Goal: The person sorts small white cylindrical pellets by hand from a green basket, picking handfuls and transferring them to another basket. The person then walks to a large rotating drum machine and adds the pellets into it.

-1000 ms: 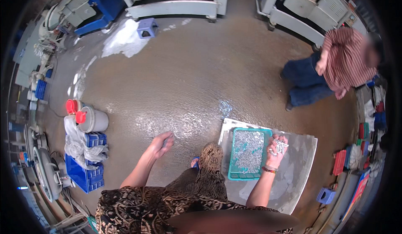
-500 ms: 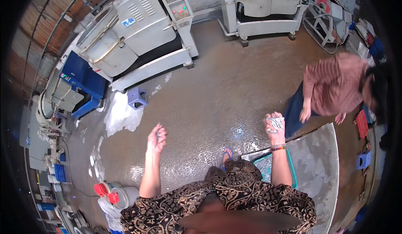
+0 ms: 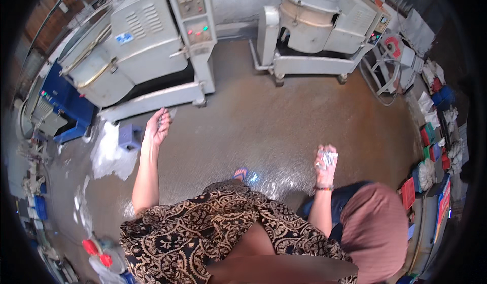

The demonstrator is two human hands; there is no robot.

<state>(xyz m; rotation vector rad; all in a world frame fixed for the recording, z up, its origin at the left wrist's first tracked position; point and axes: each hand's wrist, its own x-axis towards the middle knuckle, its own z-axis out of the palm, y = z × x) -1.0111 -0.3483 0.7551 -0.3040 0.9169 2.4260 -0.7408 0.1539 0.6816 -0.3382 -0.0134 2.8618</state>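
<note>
My right hand (image 3: 324,170), with a beaded bracelet at the wrist, is raised over the floor on the right. Its fingers are closed around a bunch of small silvery-white pieces (image 3: 327,159), too small to name. Further left and farther out, my left hand (image 3: 159,123) is held up with curled fingers, near the lower frame of the large grey machine (image 3: 139,48). Something small and greyish seems to show between those fingers, but I cannot make it out.
Another grey drum machine (image 3: 309,30) stands at the back right. A purple stool (image 3: 130,137) sits beside a white patch (image 3: 109,154) on the wet floor (image 3: 243,111). At my right is a person in a brown-pink top (image 3: 378,230). Lidded buckets (image 3: 115,260) stand lower left, crates (image 3: 408,193) along the right.
My left hand has moved left and forward toward the large machine. The view has shifted as I step ahead. The other person is now close behind my right arm.
</note>
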